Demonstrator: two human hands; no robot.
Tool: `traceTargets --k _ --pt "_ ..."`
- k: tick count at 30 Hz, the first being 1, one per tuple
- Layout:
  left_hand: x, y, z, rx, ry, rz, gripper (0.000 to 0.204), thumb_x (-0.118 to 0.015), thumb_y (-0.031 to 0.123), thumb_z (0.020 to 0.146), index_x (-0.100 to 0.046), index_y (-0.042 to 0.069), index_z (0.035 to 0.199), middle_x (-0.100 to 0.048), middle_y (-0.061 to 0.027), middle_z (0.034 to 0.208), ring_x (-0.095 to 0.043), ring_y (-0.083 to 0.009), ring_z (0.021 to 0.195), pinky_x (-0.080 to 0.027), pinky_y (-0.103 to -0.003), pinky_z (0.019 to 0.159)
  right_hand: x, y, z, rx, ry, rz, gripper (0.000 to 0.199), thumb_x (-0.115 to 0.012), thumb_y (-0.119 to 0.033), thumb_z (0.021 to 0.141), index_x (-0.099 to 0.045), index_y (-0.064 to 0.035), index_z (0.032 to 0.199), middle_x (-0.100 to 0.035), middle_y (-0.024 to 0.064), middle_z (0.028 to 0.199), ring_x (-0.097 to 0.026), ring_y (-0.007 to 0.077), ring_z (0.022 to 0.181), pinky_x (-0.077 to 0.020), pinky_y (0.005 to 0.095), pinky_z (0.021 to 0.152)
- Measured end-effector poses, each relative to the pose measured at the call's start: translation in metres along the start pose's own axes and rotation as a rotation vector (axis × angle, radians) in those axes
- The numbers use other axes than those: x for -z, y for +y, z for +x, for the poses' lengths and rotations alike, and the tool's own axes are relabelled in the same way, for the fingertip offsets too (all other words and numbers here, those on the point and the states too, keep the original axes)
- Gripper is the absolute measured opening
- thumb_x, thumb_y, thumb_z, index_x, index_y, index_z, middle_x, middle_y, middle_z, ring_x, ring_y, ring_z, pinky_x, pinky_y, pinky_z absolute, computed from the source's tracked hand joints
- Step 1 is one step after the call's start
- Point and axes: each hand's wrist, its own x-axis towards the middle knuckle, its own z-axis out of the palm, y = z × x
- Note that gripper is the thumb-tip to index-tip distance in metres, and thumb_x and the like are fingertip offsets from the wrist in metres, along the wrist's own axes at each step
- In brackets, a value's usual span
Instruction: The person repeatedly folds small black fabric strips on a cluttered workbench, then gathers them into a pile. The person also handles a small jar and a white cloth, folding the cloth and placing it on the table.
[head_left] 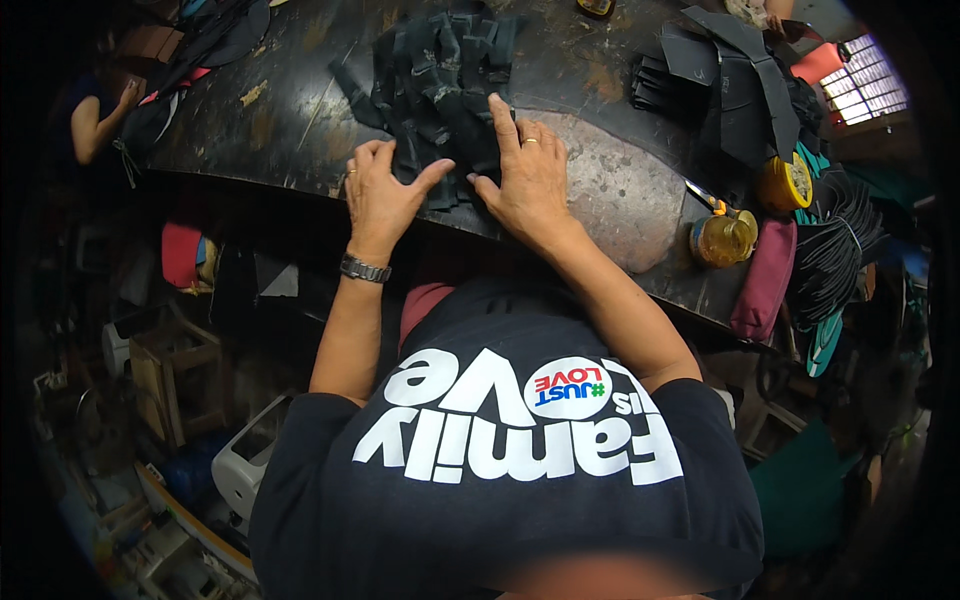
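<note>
Dark strips (445, 85) lie in a loose, overlapping heap on the worn table (300, 110), upper centre of the frame. At the heap's lower left, the left hand (385, 200) is spread wide, thumb out; at its lower right, the right hand (530, 180) has its fingers parted, index finger extended. Neither of the 2 hands shows a grip. The step seems to be straightening strips; the next move likely calls for light, even fingertip pressure
</note>
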Motion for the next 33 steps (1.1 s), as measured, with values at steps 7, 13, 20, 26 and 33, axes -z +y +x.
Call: traceTargets --k 7,13,20,26,33 --pt "-0.012 0.009 0.023 -0.025 -0.065 -0.084 0.053 -0.074 0.044 0.086 -0.062 -0.005 0.101 -0.062 -0.0217 0.109 -0.061 -0.0403 0.103 -0.048 -0.048 0.084 0.002 -0.003 0.021 -0.072 -0.073 0.107 0.105 -0.076 -0.012 0.069 -0.022 -0.0136 0.159 -0.058 0.0213 0.111 -0.056 0.0392 0.108 -0.0485 0.0470 0.089" --pt "-0.013 0.009 0.029 0.022 -0.067 -0.461 0.042 -0.075 0.028 0.087 -0.064 -0.006 0.109 -0.070 -0.0225 0.104 -0.069 -0.0395 0.098 -0.053 -0.043 0.082 0.002 -0.012 0.046 -0.202 -0.160 0.265 0.109 -0.075 -0.006 0.068 -0.015 -0.0134 0.159 -0.065 0.0234 0.101 -0.066 0.0420 0.092 -0.0539 0.0495 0.080" --pt "-0.043 -0.002 0.053 0.077 -0.108 -0.808 0.062 -0.081 0.023 0.080 -0.057 -0.011 0.126 -0.067 -0.0234 0.121 -0.066 -0.0286 0.112 -0.049 -0.034 0.096 0.002 0.003 0.070 -0.249 -0.096 0.517 0.109 -0.076 -0.004 0.068 -0.014 -0.0093 0.158 -0.068 0.0314 0.105 -0.067 0.0456 0.101 -0.0531 0.0454 0.089" --pt "-0.055 -0.002 0.073 0.077 -0.121 -0.676 0.069 -0.080 0.030 0.077 -0.056 -0.010 0.129 -0.065 -0.0274 0.123 -0.063 -0.0385 0.116 -0.049 -0.041 0.099 -0.005 0.020 0.096 -0.303 -0.219 0.218 0.107 -0.077 -0.016 0.070 -0.016 -0.0100 0.158 -0.069 0.0309 0.107 -0.067 0.0451 0.104 -0.0506 0.0497 0.093" --pt "-0.049 0.019 0.082 0.094 -0.103 -0.362 0.059 -0.069 0.023 0.083 -0.056 -0.013 0.127 -0.068 -0.0245 0.116 -0.067 -0.0293 0.108 -0.050 -0.034 0.090 -0.042 0.042 0.107 -0.362 -0.147 0.364 0.105 -0.077 -0.020 0.070 -0.019 -0.0113 0.157 -0.066 0.0314 0.119 -0.064 0.0449 0.113 -0.0493 0.0468 0.098"
